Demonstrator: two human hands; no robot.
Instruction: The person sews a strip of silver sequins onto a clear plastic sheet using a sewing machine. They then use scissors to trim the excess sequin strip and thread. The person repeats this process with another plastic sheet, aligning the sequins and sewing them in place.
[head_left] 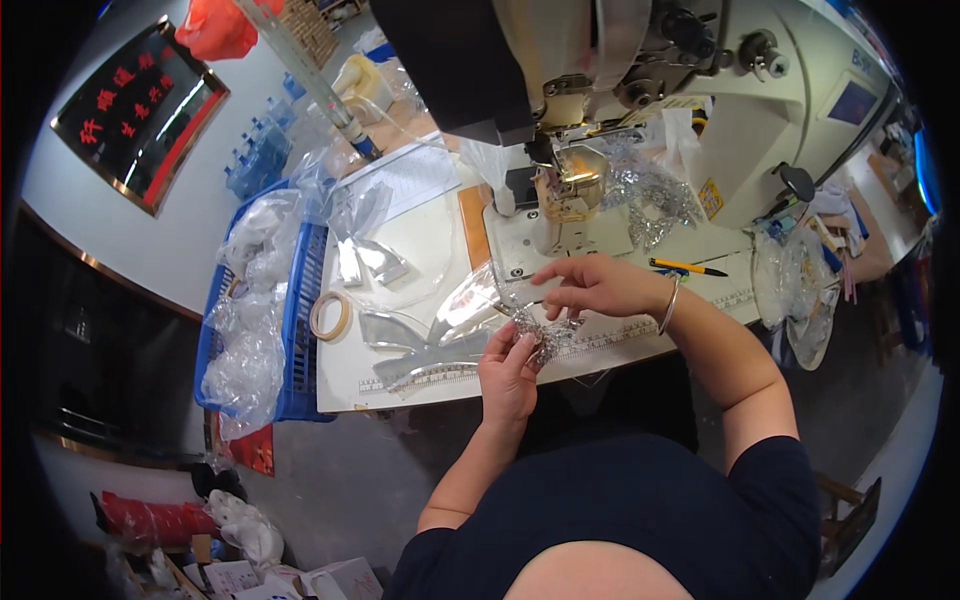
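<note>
My left hand (508, 378) pinches a crumpled bunch of sparkling silver trim (550, 342) between thumb and fingers at the table's front edge. Just above it hovers my right hand (608, 287), fingers bent but apart, with a bangle on the wrist; nothing shows in its grip. Beyond the hands stands a sewing machine (775, 125), its presser foot area (570, 185) lit. Shiny clear-and-silver cut pieces (420, 345) lie left of my left hand, one reaching close to the silver trim. More glittering silver trim (650, 195) is heaped behind the needle area.
On the white table (410, 260) are a tape roll (331, 315), a yellow pen (688, 267) and a ruler strip (610, 338). A blue basket (303, 330) of clear plastic bags adjoins its left side. Plastic-wrapped items (805, 290) hang at the right end.
</note>
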